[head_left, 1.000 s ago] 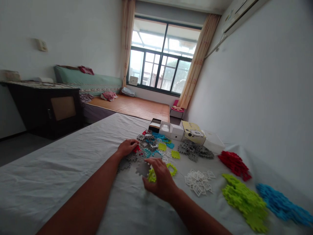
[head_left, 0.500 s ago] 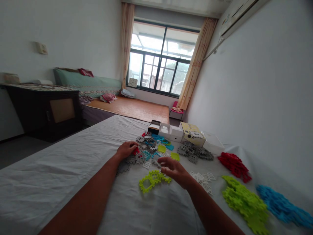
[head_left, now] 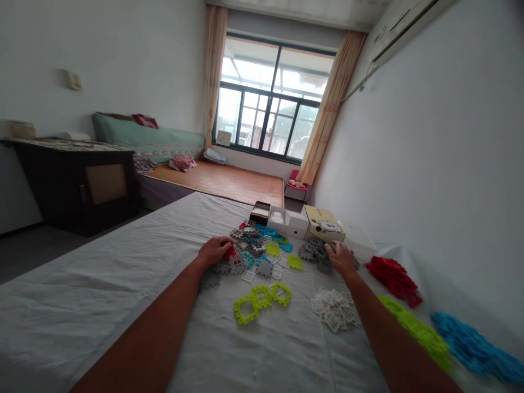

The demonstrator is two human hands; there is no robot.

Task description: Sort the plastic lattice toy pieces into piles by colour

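Observation:
My left hand (head_left: 215, 250) rests at the left side of a mixed pile of toothed plastic building pieces (head_left: 249, 240). Its fingers are closed on a red piece (head_left: 230, 252), partly hidden beneath them. My right hand (head_left: 343, 257) reaches over a heap of grey pieces (head_left: 315, 251), fingers a little apart at its right part; no held piece shows. Nearer to me lies a row of lime-green frame pieces (head_left: 262, 297). A plain grey square (head_left: 265, 268) lies between the hands, beside a lime-green square (head_left: 295, 262).
White lattice pieces (head_left: 333, 311) lie left of my right forearm. Heaps of red (head_left: 393, 279), lime-green (head_left: 421, 330) and blue pieces (head_left: 475, 346) line the right side. Behind the piles stand a black box (head_left: 260, 213), white boxes (head_left: 297, 224) and a yellow box (head_left: 325, 222).
My right hand has moved right and away from me, from above the lime-green frames to the grey heap. It has uncovered the white lattice pieces. The left hand stays at the red piece.

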